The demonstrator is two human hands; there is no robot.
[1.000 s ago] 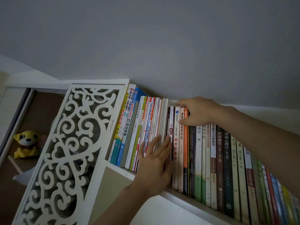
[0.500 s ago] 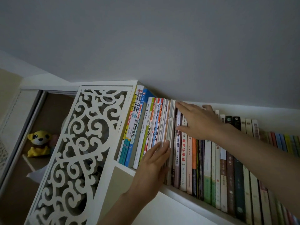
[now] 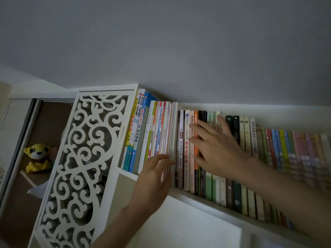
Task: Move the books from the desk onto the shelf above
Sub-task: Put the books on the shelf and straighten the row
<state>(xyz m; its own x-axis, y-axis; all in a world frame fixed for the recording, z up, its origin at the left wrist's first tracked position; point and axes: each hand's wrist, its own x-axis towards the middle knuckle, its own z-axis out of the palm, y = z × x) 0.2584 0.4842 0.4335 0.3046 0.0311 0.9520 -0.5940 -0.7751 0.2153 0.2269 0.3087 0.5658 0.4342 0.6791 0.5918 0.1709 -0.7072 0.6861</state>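
Here the books (image 3: 238,154) stand upright in a long row on the white shelf (image 3: 202,199), spines outward. The left hand (image 3: 154,178) lies with fingers straight against the lower spines of the thin books at the row's left part, beside the carved white panel (image 3: 80,158). The right hand (image 3: 215,145) spreads flat, fingers apart, over spines just right of it. A yellow plush toy (image 3: 36,157) sits left of the panel.

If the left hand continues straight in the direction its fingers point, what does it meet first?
The left hand points up-right at the thin white book spines; its fingertips seem already on them.
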